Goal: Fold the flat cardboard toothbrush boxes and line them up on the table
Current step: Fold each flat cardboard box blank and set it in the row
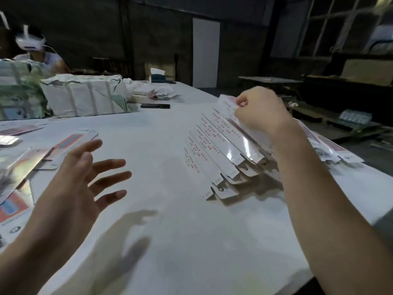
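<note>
The right hand (262, 112) hides the top box's (228, 107) far end.

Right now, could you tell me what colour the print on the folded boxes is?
Red print on white card, seen in the head view on the folded boxes.

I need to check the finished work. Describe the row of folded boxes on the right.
The folded boxes are long, narrow white card sleeves with red print and glossy clear windows. They lie side by side, overlapping and leaning on each other, in a slanted row on the white table, their tabbed ends toward the camera. The right hand pinches the far end of the last box in the row. The left hand hovers apart, fingers spread.
</note>
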`<state>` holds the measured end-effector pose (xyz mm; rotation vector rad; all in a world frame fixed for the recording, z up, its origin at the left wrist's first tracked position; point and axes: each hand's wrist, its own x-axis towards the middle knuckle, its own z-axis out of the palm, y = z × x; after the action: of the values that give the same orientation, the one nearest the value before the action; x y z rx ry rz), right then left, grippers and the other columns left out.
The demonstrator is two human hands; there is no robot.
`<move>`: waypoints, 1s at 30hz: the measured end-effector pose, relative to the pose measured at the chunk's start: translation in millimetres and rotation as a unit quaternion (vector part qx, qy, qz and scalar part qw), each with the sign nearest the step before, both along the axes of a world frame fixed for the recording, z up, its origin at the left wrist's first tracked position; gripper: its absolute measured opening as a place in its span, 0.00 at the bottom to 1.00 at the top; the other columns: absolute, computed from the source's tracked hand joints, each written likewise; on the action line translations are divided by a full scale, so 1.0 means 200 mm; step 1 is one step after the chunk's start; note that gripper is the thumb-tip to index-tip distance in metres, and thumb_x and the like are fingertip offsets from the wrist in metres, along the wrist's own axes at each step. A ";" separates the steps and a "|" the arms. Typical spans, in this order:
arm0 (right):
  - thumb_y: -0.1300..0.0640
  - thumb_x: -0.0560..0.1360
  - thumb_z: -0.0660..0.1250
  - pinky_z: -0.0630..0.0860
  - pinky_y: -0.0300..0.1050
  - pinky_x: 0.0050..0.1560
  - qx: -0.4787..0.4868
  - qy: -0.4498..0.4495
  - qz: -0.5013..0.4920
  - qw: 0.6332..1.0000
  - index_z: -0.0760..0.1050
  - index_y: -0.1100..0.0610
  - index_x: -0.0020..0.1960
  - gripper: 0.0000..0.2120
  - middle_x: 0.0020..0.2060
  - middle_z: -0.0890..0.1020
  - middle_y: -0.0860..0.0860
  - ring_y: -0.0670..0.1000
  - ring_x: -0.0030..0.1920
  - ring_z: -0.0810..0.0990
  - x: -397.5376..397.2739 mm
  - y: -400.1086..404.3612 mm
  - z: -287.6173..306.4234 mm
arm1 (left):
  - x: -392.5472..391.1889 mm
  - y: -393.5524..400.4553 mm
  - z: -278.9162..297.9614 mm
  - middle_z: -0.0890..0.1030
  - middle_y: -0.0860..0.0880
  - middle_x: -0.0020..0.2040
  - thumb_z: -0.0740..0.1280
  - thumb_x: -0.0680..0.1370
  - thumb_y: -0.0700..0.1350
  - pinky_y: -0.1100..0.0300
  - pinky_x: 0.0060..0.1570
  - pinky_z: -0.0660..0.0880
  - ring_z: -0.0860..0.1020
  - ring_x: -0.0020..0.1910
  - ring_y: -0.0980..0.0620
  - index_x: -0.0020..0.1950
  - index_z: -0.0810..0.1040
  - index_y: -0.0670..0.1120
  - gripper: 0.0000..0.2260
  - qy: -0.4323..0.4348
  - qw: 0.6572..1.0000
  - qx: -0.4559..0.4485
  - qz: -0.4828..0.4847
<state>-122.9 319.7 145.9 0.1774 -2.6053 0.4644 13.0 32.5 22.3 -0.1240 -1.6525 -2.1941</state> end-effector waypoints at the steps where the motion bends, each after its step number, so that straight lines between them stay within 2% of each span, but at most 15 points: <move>1: 0.56 0.79 0.64 0.71 0.41 0.38 0.015 -0.026 -0.008 1.000 0.82 0.52 0.56 0.10 0.50 0.82 0.52 0.47 0.38 0.75 -0.01 0.03 -0.03 | 0.00 0.00 0.00 0.85 0.47 0.51 0.56 0.84 0.53 0.52 0.40 0.83 0.85 0.50 0.44 0.59 0.78 0.59 0.12 -0.004 1.000 0.003 0.005; 4: 0.55 0.79 0.63 0.78 0.51 0.49 0.025 -0.034 -0.033 0.999 0.81 0.51 0.56 0.10 0.46 0.81 0.52 0.53 0.46 0.77 -0.04 0.06 -0.08 | -0.01 0.00 0.00 0.85 0.48 0.48 0.56 0.84 0.51 0.56 0.36 0.82 0.86 0.45 0.46 0.57 0.79 0.58 0.12 -0.019 0.999 -0.003 0.026; 6: 0.55 0.78 0.64 0.76 0.53 0.55 0.018 -0.004 -0.032 0.999 0.80 0.51 0.60 0.12 0.50 0.80 0.53 0.55 0.52 0.75 -0.05 0.03 -0.10 | -0.01 -0.02 0.00 0.84 0.48 0.47 0.57 0.84 0.50 0.57 0.35 0.81 0.85 0.44 0.47 0.55 0.81 0.56 0.12 -0.029 0.999 -0.027 0.036; 8: 0.54 0.78 0.65 0.74 0.52 0.57 -0.017 0.033 0.002 0.999 0.78 0.50 0.65 0.16 0.58 0.79 0.52 0.55 0.58 0.73 -0.04 -0.04 -0.10 | -0.01 -0.05 0.01 0.84 0.49 0.45 0.57 0.84 0.47 0.58 0.35 0.82 0.85 0.43 0.49 0.53 0.82 0.55 0.13 -0.038 0.996 -0.065 0.053; 10: 0.54 0.78 0.66 0.74 0.48 0.57 -0.083 0.045 0.082 0.992 0.78 0.50 0.65 0.16 0.60 0.79 0.49 0.51 0.58 0.75 0.00 -0.14 -0.10 | 0.00 -0.07 0.02 0.84 0.51 0.43 0.59 0.83 0.44 0.54 0.39 0.80 0.85 0.44 0.51 0.50 0.83 0.56 0.13 -0.046 0.988 -0.121 0.085; 12: 0.54 0.77 0.67 0.75 0.42 0.52 -0.190 0.004 0.192 0.963 0.81 0.50 0.59 0.11 0.51 0.81 0.44 0.45 0.50 0.78 0.08 -0.28 -0.10 | 0.01 -0.10 0.04 0.84 0.53 0.42 0.64 0.79 0.45 0.52 0.44 0.76 0.83 0.44 0.55 0.47 0.82 0.58 0.10 -0.042 0.966 -0.214 0.142; 13: 0.54 0.77 0.68 0.75 0.40 0.49 -0.239 -0.033 0.242 0.940 0.82 0.49 0.55 0.08 0.47 0.82 0.42 0.43 0.48 0.79 0.13 -0.36 -0.11 | 0.02 -0.11 0.05 0.83 0.53 0.42 0.66 0.77 0.46 0.51 0.45 0.75 0.82 0.45 0.54 0.47 0.82 0.59 0.08 -0.035 0.941 -0.280 0.188; 14: 0.54 0.76 0.68 0.75 0.40 0.48 -0.277 -0.075 0.286 0.914 0.82 0.48 0.51 0.06 0.44 0.82 0.42 0.43 0.46 0.80 0.18 -0.45 -0.12 | 0.02 -0.14 0.05 0.83 0.54 0.44 0.68 0.76 0.46 0.50 0.48 0.74 0.81 0.48 0.52 0.48 0.81 0.58 0.06 -0.038 0.899 -0.363 0.241; 16: 0.56 0.76 0.68 0.74 0.39 0.44 -0.316 -0.153 0.355 0.866 0.82 0.48 0.43 0.06 0.40 0.83 0.43 0.44 0.42 0.80 0.28 -0.64 -0.19 | 0.02 -0.18 0.05 0.82 0.47 0.55 0.69 0.76 0.46 0.45 0.56 0.72 0.77 0.57 0.41 0.58 0.78 0.53 0.11 -0.091 0.765 -0.546 0.328; 18: 0.59 0.76 0.68 0.73 0.34 0.36 -0.335 -0.216 0.405 0.823 0.80 0.50 0.40 0.08 0.36 0.82 0.45 0.44 0.38 0.79 0.38 -0.81 -0.27 | 0.03 -0.24 0.04 0.75 0.43 0.67 0.67 0.76 0.51 0.38 0.65 0.65 0.68 0.67 0.36 0.68 0.72 0.53 0.19 -0.207 0.654 -0.638 0.351; 19: 0.61 0.77 0.67 0.72 0.32 0.33 -0.343 -0.243 0.420 0.804 0.79 0.52 0.39 0.09 0.36 0.81 0.46 0.45 0.37 0.78 0.42 -0.88 -0.30 | 0.05 -0.27 0.04 0.70 0.44 0.71 0.65 0.77 0.54 0.34 0.68 0.60 0.63 0.72 0.36 0.71 0.68 0.55 0.22 -0.264 0.622 -0.647 0.354; 21: 0.62 0.77 0.66 0.71 0.32 0.34 -0.337 -0.272 0.437 0.788 0.79 0.52 0.39 0.10 0.35 0.80 0.47 0.45 0.36 0.77 0.48 -0.99 -0.37 | 0.08 -0.36 0.04 0.62 0.44 0.76 0.59 0.78 0.58 0.25 0.68 0.49 0.51 0.77 0.35 0.74 0.61 0.57 0.24 -0.326 0.600 -0.633 0.364; 24: 0.60 0.76 0.67 0.72 0.37 0.41 -0.214 -0.226 0.452 0.836 0.80 0.52 0.41 0.07 0.36 0.81 0.43 0.43 0.38 0.78 0.54 -1.05 -0.49 | 0.14 -0.50 0.09 0.58 0.44 0.79 0.51 0.79 0.61 0.21 0.65 0.41 0.44 0.78 0.31 0.75 0.59 0.58 0.24 -0.388 0.600 -0.576 0.398; 27: 0.60 0.76 0.68 0.74 0.37 0.44 -0.160 -0.180 0.490 0.838 0.82 0.53 0.42 0.06 0.38 0.83 0.44 0.44 0.40 0.80 0.61 -1.07 -0.57 | 0.19 -0.61 0.10 0.58 0.41 0.79 0.49 0.80 0.64 0.23 0.67 0.44 0.47 0.77 0.27 0.75 0.57 0.57 0.25 -0.461 0.602 -0.525 0.388; 30: 0.61 0.75 0.69 0.71 0.31 0.40 -0.182 -0.168 0.517 0.820 0.82 0.53 0.42 0.06 0.36 0.82 0.42 0.41 0.38 0.78 0.63 -1.08 -0.58 | 0.24 -0.66 0.09 0.68 0.39 0.72 0.53 0.82 0.63 0.34 0.67 0.56 0.62 0.71 0.30 0.75 0.59 0.55 0.24 -0.476 0.572 -0.566 0.356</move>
<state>3.3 104.0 29.6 1.5221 -2.4379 1.4442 60.0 -98.8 40.6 1.3323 -2.6507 -0.1954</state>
